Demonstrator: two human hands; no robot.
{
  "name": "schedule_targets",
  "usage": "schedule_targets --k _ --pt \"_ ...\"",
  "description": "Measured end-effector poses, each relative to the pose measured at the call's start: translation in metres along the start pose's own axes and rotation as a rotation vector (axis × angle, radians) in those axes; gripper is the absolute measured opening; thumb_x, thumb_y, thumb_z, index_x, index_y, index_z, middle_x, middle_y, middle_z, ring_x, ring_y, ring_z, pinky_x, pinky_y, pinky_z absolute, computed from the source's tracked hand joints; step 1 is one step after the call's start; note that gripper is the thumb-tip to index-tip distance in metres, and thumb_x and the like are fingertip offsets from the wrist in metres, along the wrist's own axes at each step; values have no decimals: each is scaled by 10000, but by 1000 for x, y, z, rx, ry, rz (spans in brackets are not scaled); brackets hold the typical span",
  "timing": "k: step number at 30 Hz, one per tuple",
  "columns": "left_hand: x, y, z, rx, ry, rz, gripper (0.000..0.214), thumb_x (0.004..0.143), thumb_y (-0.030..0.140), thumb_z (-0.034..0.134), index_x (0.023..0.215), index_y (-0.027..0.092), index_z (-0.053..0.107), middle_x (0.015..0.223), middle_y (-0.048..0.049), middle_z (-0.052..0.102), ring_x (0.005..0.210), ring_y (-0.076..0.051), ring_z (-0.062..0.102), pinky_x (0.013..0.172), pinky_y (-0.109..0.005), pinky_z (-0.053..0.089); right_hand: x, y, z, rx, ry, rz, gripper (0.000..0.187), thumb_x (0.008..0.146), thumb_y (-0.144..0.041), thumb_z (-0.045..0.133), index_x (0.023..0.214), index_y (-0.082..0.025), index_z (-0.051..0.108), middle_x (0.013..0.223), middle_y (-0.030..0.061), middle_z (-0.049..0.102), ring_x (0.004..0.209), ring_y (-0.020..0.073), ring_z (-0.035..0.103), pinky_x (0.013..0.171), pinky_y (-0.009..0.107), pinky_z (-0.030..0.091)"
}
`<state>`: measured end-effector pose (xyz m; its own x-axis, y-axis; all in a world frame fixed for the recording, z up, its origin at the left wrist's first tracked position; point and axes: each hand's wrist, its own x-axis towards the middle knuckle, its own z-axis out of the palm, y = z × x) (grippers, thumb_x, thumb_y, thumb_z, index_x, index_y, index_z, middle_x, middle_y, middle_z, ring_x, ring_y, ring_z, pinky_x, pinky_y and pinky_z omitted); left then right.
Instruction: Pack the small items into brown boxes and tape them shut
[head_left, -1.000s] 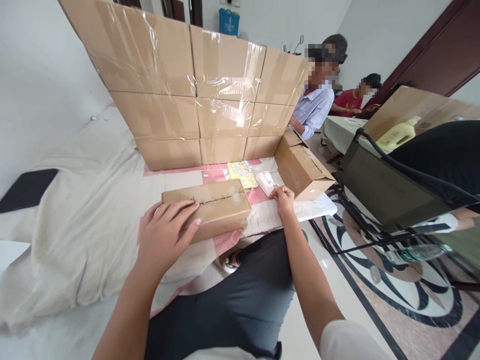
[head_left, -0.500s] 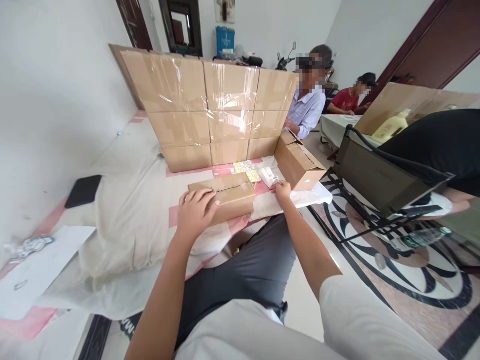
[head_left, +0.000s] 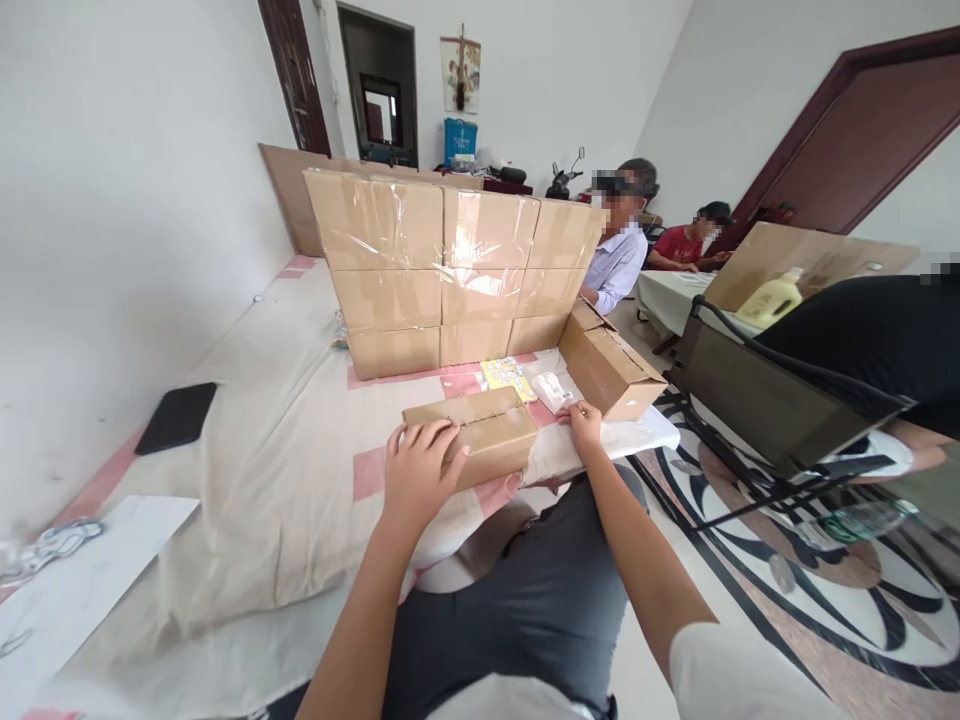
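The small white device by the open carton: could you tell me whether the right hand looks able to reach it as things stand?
Probably yes. The right hand rests just in front of the white device, with nothing between them; the open carton stands off to the side.

Bright, even daylight; sharp; wide-angle edge distortion

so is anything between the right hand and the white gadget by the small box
Nothing visible. The right hand sits right at the near edge of the white gadget. The small box under the left hand lies off to one side, the open carton to the other, neither between them.
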<state>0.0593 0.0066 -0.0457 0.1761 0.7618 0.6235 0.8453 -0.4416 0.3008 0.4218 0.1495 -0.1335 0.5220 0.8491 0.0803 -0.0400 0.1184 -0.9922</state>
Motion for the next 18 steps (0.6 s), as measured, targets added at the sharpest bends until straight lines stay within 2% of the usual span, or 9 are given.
schedule_targets --k 2,4,8,10,12,13,15,17,18 --pt "0 0 0 -10 9 -1 312 1028 390 536 1197 236 747 1257 -82 764 1127 -297 675 1127 -545 361 2 -7 3 5 32 55 230 937 -355 750 998 -139 697 1032 73 722 922 214 726 770 356 634" --pt "-1 -1 1 -22 15 0 300 1026 385 540 1192 242 746 1254 -79 766 1129 -294 674 1135 -545 350 5 -18 10 12 69 98 350 1003 -389 680 1271 -165 649 1291 106 665 1116 246 685 927 452 614" --pt "1 -1 1 -35 18 -4 282 1020 377 548 1178 241 739 1233 -76 770 1116 -287 678 1129 -544 351 8 -58 37 47 136 97 400 1016 -397 664 1348 -178 620 1358 113 636 1158 254 667 965 476 595" --pt "4 1 -1 -30 6 14 280 1017 369 550 1183 234 731 1237 -81 764 1128 -289 673 1118 -542 368 5 -81 59 91 128 56 316 1000 -373 678 1242 -171 659 1257 101 676 1073 238 694 899 434 619" --pt "4 2 -5 -14 15 51 307 1010 362 554 1239 223 704 1302 -102 732 1194 -306 644 1116 -533 389 -4 -105 84 151 83 6 124 924 -295 725 933 -190 661 994 59 708 870 201 715 732 337 630" --pt "1 0 -9 -2 41 66 340 1005 354 560 1294 218 676 1349 -119 705 1241 -318 620 1121 -526 398 -11 -115 97 183 45 -21 187 866 -246 749 778 -206 590 853 29 681 765 180 702 640 289 608" --pt "-14 -10 -18 31 117 72 449 984 314 585 1419 205 579 1410 -159 654 1315 -335 576 1124 -511 420 -33 -131 117 240 -66 -83 402 771 -193 775 612 -217 407 707 -13 614 650 147 674 531 235 552" --pt "-47 -31 -32 84 169 43 558 947 250 617 1488 207 488 1361 -182 660 1289 -336 599 1081 -495 466 -61 -141 128 291 -264 -248 476 774 -192 761 580 -215 326 703 -20 600 607 129 661 499 231 531" --pt "-71 -45 -41 142 167 12 576 927 233 635 1484 228 487 1304 -174 680 1214 -332 638 1018 -481 500 -75 -143 128 277 -309 -301 492 806 -207 751 578 -213 315 697 -25 586 588 123 657 492 233 524"
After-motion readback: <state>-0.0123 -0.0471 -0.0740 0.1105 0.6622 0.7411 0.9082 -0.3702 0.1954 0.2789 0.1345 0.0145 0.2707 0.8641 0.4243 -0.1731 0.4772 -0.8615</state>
